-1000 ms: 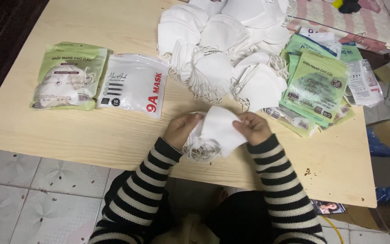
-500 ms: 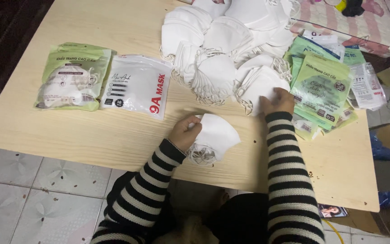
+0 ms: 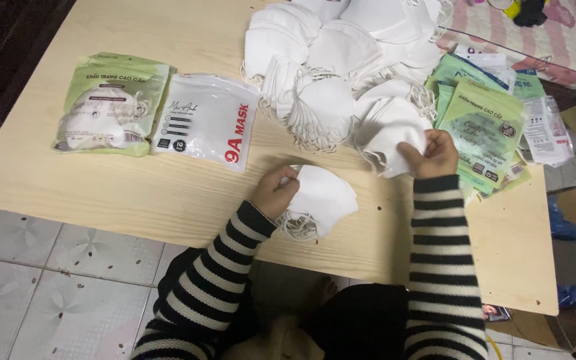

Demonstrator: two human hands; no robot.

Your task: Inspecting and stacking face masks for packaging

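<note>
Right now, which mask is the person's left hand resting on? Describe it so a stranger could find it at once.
On the wooden table, look at the near edge, in front of the big heap of white masks. The left hand presses a small stack of white masks there. It lies alone on bare wood, apart from the heap that the right hand reaches into.

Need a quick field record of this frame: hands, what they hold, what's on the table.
left hand: rests on a small stack of white masks near the table's front edge
right hand: grip pinching a white mask at the edge of the pile
pile: loose white masks, table centre-back
left of pile: green packet, white packet
right of pile: green packets
surface: light wooden table
</note>
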